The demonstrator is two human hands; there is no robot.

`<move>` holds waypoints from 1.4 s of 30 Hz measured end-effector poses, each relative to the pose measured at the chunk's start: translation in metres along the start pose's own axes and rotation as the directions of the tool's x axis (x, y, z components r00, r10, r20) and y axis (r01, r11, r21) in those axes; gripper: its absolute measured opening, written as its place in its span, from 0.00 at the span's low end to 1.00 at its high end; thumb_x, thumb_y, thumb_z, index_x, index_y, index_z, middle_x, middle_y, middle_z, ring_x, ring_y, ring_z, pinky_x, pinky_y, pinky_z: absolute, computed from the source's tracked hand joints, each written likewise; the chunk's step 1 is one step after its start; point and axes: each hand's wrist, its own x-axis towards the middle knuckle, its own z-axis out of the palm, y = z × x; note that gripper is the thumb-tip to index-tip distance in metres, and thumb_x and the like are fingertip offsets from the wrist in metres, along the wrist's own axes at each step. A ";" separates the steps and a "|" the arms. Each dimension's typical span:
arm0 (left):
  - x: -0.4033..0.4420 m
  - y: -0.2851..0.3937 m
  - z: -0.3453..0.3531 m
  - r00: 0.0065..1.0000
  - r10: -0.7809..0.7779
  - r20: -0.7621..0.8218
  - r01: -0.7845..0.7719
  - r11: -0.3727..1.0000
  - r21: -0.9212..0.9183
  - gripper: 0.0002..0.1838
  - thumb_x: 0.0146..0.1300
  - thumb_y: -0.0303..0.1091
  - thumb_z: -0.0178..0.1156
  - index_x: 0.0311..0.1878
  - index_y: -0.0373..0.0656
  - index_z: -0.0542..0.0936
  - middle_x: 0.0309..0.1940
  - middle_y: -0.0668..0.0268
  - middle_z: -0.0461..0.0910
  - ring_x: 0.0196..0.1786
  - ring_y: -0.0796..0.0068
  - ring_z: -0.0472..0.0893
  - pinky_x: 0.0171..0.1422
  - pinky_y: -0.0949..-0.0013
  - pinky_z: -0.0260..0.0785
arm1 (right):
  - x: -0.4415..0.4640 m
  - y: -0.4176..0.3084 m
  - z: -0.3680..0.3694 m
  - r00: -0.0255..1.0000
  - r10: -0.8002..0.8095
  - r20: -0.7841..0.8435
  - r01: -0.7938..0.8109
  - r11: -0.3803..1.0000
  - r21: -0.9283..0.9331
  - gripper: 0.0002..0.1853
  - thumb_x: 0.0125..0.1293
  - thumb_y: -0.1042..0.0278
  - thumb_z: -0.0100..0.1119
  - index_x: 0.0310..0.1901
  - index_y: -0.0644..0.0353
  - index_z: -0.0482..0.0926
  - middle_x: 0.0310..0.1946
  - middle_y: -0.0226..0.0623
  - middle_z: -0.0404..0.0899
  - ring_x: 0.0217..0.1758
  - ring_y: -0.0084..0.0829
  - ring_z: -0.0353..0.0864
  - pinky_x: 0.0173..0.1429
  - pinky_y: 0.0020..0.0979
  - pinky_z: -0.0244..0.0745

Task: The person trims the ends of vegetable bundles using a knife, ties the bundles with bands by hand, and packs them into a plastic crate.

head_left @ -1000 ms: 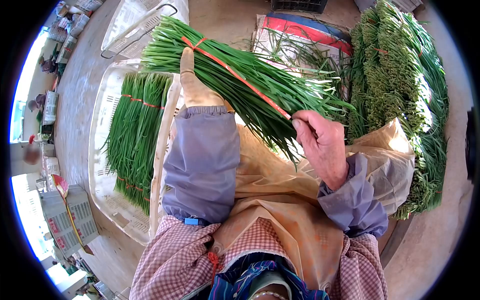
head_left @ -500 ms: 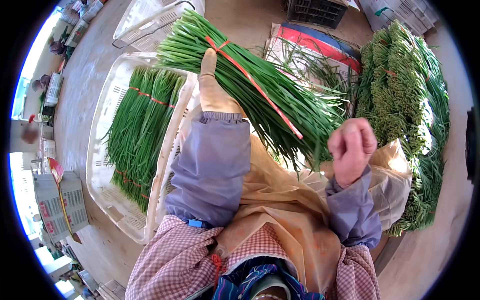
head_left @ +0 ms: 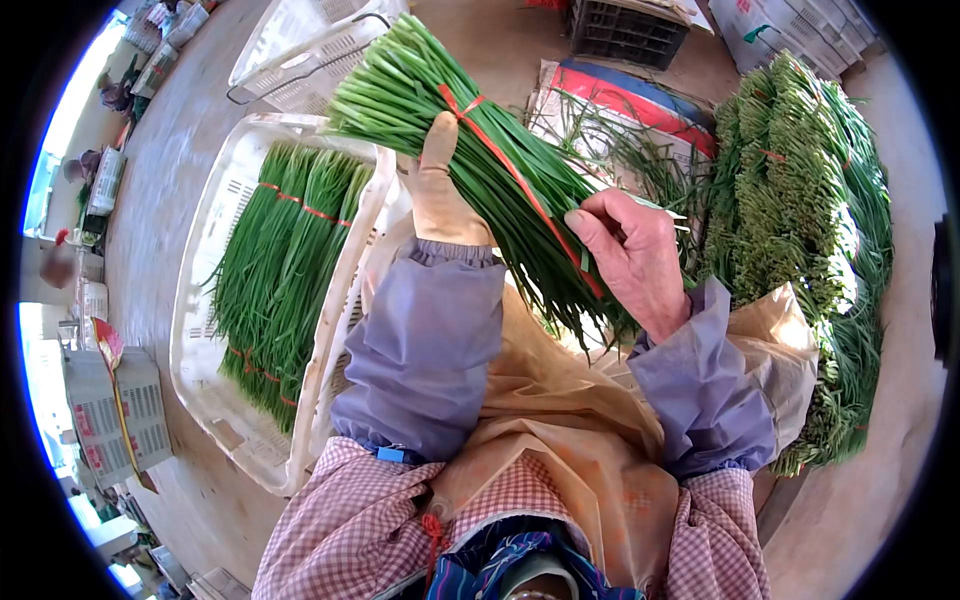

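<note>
My left hand [head_left: 445, 190], in a tan glove, is closed around a bunch of garlic chives [head_left: 500, 150], thumb on top near a red tie [head_left: 497, 155]. The bunch is held aslant, pale cut ends at upper left and leaf tips toward lower right. Part of the tie runs loose down along the leaves. My bare right hand [head_left: 637, 250] is at the leafy side of the bunch, thumb and forefinger curled together close to the leaves. Whatever is between those fingers is hidden.
At left, a white plastic crate [head_left: 190, 330] holds tied chive bunches [head_left: 290, 260]. A tall stack of budded green stems [head_left: 790, 190] stands at right. Loose leaves [head_left: 640, 150] lie on a printed sack ahead. A black crate [head_left: 625, 35] and another white crate [head_left: 300, 60] stand farther off.
My right hand has moved up and left from beyond the leaf tips to the side of the bunch. The chives, in my left hand, have shifted slightly right and tilted more steeply.
</note>
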 end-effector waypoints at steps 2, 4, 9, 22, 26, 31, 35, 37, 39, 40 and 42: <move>-0.001 0.000 -0.003 1.000 -0.023 0.016 0.023 1.000 -0.020 0.19 0.65 0.33 0.63 0.58 0.44 0.75 0.43 0.62 0.81 0.39 0.64 0.83 0.43 0.60 0.82 | 0.005 0.006 0.008 0.999 -0.032 -0.036 0.031 0.999 -0.030 0.05 0.65 0.73 0.62 0.33 0.66 0.80 0.15 0.39 0.73 0.16 0.25 0.71 0.24 0.30 0.66; -0.002 0.002 -0.001 0.998 -0.055 -0.041 0.053 0.998 -0.035 0.20 0.64 0.31 0.63 0.59 0.44 0.74 0.44 0.62 0.81 0.40 0.64 0.83 0.44 0.60 0.82 | 0.006 0.011 0.012 0.995 -0.063 -0.073 0.060 0.997 -0.049 0.04 0.66 0.76 0.60 0.32 0.65 0.79 0.14 0.33 0.73 0.17 0.20 0.72 0.23 0.27 0.65; 0.002 -0.007 -0.001 0.985 0.025 -0.168 -0.008 0.995 0.099 0.16 0.64 0.40 0.63 0.51 0.43 0.80 0.42 0.58 0.84 0.43 0.57 0.84 0.49 0.51 0.80 | -0.003 0.023 0.004 0.915 0.092 -0.392 0.070 0.922 0.380 0.05 0.69 0.79 0.54 0.34 0.63 0.78 0.21 0.26 0.76 0.21 0.12 0.68 0.25 0.18 0.60; 0.008 -0.012 -0.008 0.953 0.096 -0.289 -0.028 0.973 0.231 0.14 0.67 0.37 0.62 0.52 0.45 0.79 0.41 0.61 0.84 0.38 0.60 0.84 0.43 0.55 0.81 | 0.019 0.022 0.025 0.986 -0.158 0.053 0.165 0.969 -0.182 0.05 0.65 0.72 0.62 0.37 0.63 0.78 0.26 0.43 0.80 0.25 0.40 0.80 0.31 0.37 0.74; 0.007 0.002 0.006 0.891 0.059 -0.451 0.015 0.987 0.161 0.16 0.66 0.40 0.63 0.53 0.45 0.80 0.44 0.60 0.84 0.42 0.59 0.84 0.46 0.51 0.82 | 0.014 0.021 0.003 0.995 0.064 -0.070 -0.032 0.919 0.393 0.06 0.71 0.70 0.58 0.36 0.62 0.79 0.23 0.25 0.74 0.22 0.16 0.68 0.24 0.23 0.64; 0.008 0.010 0.009 0.822 0.081 -0.564 -0.034 0.995 0.093 0.18 0.65 0.42 0.65 0.53 0.45 0.81 0.47 0.59 0.84 0.46 0.57 0.84 0.50 0.47 0.82 | -0.007 0.052 -0.041 0.882 0.238 -0.406 -0.105 0.941 0.323 0.04 0.72 0.75 0.54 0.43 0.65 0.78 0.27 0.27 0.77 0.25 0.14 0.68 0.28 0.19 0.63; 0.005 0.010 0.018 0.796 0.092 -0.598 -0.041 0.994 0.099 0.16 0.66 0.42 0.65 0.52 0.44 0.81 0.45 0.60 0.85 0.43 0.58 0.85 0.46 0.48 0.83 | -0.032 0.023 -0.039 0.853 -0.367 -0.372 0.205 0.890 -0.408 0.05 0.65 0.81 0.58 0.42 0.66 0.78 0.30 0.38 0.81 0.28 0.26 0.77 0.34 0.24 0.71; 0.008 0.007 0.013 0.776 0.081 -0.625 -0.036 0.996 0.085 0.16 0.65 0.42 0.66 0.51 0.43 0.82 0.46 0.60 0.85 0.42 0.59 0.86 0.45 0.51 0.84 | -0.038 -0.004 -0.024 0.838 -0.488 -0.245 0.413 0.860 -0.299 0.06 0.61 0.82 0.59 0.40 0.66 0.78 0.28 0.41 0.79 0.27 0.33 0.78 0.34 0.31 0.74; 0.006 0.005 0.013 0.739 0.078 -0.670 -0.003 0.994 0.113 0.17 0.65 0.43 0.67 0.51 0.43 0.82 0.48 0.60 0.85 0.43 0.60 0.86 0.46 0.51 0.84 | -0.050 -0.018 0.001 0.983 -0.184 -0.010 0.184 0.982 -0.049 0.05 0.61 0.79 0.60 0.39 0.65 0.79 0.28 0.44 0.80 0.27 0.39 0.80 0.33 0.37 0.75; 0.001 0.005 0.018 0.744 0.101 -0.660 0.024 0.984 0.178 0.20 0.65 0.46 0.66 0.53 0.43 0.81 0.50 0.59 0.84 0.46 0.59 0.86 0.47 0.50 0.84 | -0.051 -0.006 0.015 0.986 -0.162 0.034 0.165 0.983 -0.084 0.05 0.62 0.79 0.61 0.40 0.66 0.80 0.27 0.43 0.81 0.26 0.34 0.80 0.32 0.33 0.75; -0.004 0.005 0.019 0.773 0.064 -0.631 0.037 0.989 0.145 0.20 0.65 0.47 0.66 0.53 0.44 0.81 0.49 0.59 0.84 0.46 0.58 0.85 0.46 0.50 0.83 | -0.047 0.016 0.039 0.997 -0.047 0.062 0.053 0.995 -0.089 0.06 0.63 0.77 0.61 0.41 0.68 0.82 0.25 0.42 0.82 0.24 0.29 0.80 0.30 0.29 0.74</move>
